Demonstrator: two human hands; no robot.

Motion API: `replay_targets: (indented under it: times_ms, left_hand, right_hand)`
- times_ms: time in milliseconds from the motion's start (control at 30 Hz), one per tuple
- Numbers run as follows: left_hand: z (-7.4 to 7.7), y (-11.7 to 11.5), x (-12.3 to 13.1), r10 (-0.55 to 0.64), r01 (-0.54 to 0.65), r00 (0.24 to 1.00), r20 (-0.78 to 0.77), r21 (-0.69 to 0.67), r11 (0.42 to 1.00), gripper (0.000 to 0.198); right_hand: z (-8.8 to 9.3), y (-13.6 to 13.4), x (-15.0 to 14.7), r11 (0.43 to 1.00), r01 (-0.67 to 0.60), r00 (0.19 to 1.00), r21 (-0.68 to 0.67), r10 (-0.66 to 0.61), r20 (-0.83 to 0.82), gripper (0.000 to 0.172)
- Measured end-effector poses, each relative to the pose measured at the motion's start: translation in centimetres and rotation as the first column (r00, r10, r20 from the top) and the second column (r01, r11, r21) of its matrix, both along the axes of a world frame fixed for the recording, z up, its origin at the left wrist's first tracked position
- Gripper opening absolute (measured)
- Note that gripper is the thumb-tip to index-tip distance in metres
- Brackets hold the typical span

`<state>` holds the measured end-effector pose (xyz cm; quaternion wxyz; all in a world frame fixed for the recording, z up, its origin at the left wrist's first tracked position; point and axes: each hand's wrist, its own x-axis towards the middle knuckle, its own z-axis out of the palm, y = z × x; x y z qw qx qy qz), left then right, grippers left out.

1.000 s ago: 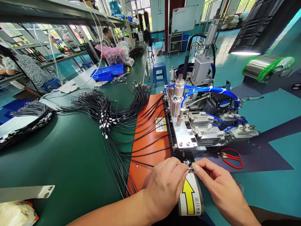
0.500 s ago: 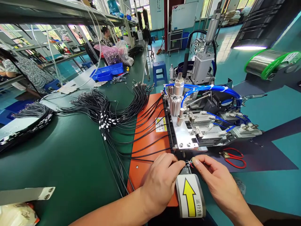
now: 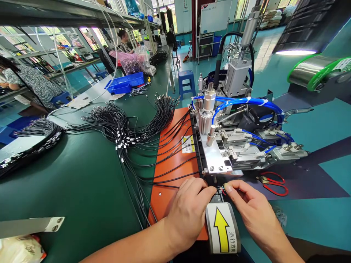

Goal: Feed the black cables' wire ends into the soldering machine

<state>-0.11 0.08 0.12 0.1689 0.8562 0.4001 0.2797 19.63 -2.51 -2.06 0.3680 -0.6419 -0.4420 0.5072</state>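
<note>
My left hand [image 3: 189, 210] is closed on a black cable near its stripped end, just in front of the machine. Thin coloured wires [image 3: 223, 190], red among them, fan out from that end, and the thumb and forefinger of my right hand [image 3: 251, 208] pinch them. Both hands are over the machine's feed track, close to the white plate with a yellow arrow [image 3: 221, 228]. More black cables [image 3: 175, 153] run across the orange panel [image 3: 170, 204] into the machine's edge. Fingertips partly hide the cable end.
The machine [image 3: 216, 153] with metal cylinders and blue air tubes stands ahead. Red-handled cutters [image 3: 274, 183] lie at its right, below a solder wire spool [image 3: 315, 73]. Cable bundles [image 3: 109, 122] and a blue tray [image 3: 124, 84] rest on the green table [image 3: 90, 197]. Two people sit at far left.
Both hands keep nearly the same place and grip. The view has shifted very slightly, and the wire ends look almost unmoved.
</note>
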Motion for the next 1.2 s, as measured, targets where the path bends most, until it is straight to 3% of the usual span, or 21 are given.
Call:
replay_targets:
  times_ms: [1033,1200]
  left_hand:
    - [0.0,-0.1,0.2,0.005,0.001,0.992,-0.124,0.043,0.999,0.023]
    - [0.1,-0.2,0.2,0.012,-0.004,0.984,-0.178,0.044,0.999,0.024]
  right_hand:
    - [0.2,0.0,-0.8,0.999,0.041,0.995,0.009,-0.041,0.091,0.039]
    - [0.7,0.1,-1.1,0.998,0.064,0.984,-0.005,-0.062,0.168,0.039]
